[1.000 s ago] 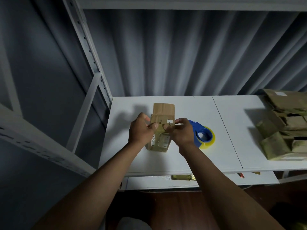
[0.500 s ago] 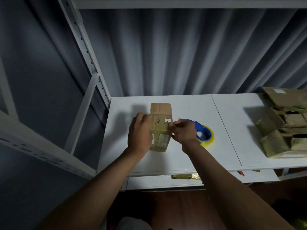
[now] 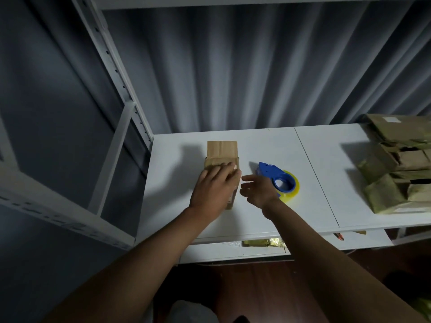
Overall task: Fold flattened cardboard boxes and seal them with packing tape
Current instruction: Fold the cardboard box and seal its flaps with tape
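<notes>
White shelf boards [image 3: 268, 148] serve as the work surface, set before a grey pleated curtain and framed by a perforated steel upright at the left. Nearest the viewer, the left hand [image 3: 215, 190] is laid flat, fingers straight, on top of the small cardboard box [image 3: 221, 150], which sits left of centre on the shelf with one flap lying open at its far end. Just beside it, the right hand [image 3: 257, 191] hovers relaxed and holding nothing, between the box and the blue tape dispenser [image 3: 278, 177] with its yellowish roll.

The step in hand appears to be pinning the folded flaps down so that tape can be fetched. Steady downward pressure should be kept over the seam, the dispenser taken by its handle, and the tape drawn straight along the join without the box being allowed to slide.

Farther right, a stack of flattened boxes [image 3: 396, 164] is piled. Pale labels can be made out on the cardboard, but no writing can be read.
</notes>
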